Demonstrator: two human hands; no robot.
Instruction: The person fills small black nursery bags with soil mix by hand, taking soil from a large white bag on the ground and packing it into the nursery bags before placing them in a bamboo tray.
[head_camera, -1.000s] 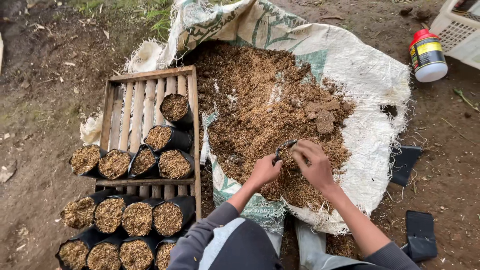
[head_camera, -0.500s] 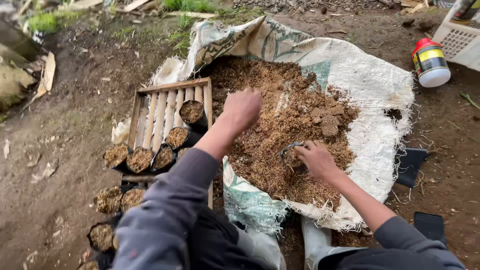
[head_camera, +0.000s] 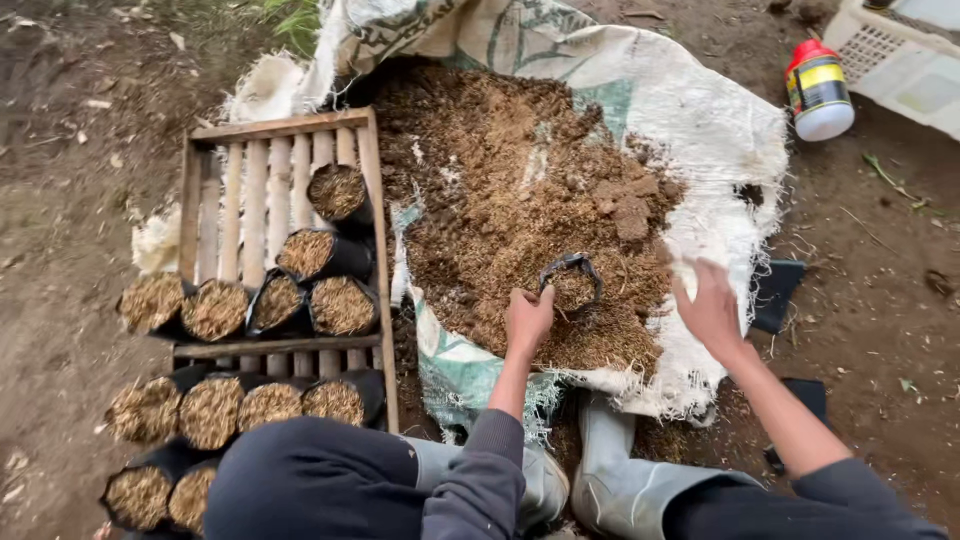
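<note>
A heap of brown husk-and-soil mix (head_camera: 520, 180) lies on a white woven sack (head_camera: 720, 130). A small black planting bag (head_camera: 572, 280), partly filled, stands in the near side of the heap. My left hand (head_camera: 527, 318) grips the bag's left rim. Apart from the bag, my right hand (head_camera: 708, 305) hovers open and blurred over the sack's right edge, holding nothing I can see. Several filled black bags (head_camera: 300, 275) stand on a wooden slatted tray (head_camera: 260, 165) to the left.
More filled bags (head_camera: 210, 410) line up at the tray's near end. A red-capped bottle with a yellow band (head_camera: 818, 90) and a white plastic crate (head_camera: 900, 60) sit at the upper right on bare dirt. My grey boots (head_camera: 620, 480) rest below the sack.
My left hand came back from the tray side and took the bag's rim. My right hand let go of the bag and swung out to the right. The camera tilted back over the heap.
</note>
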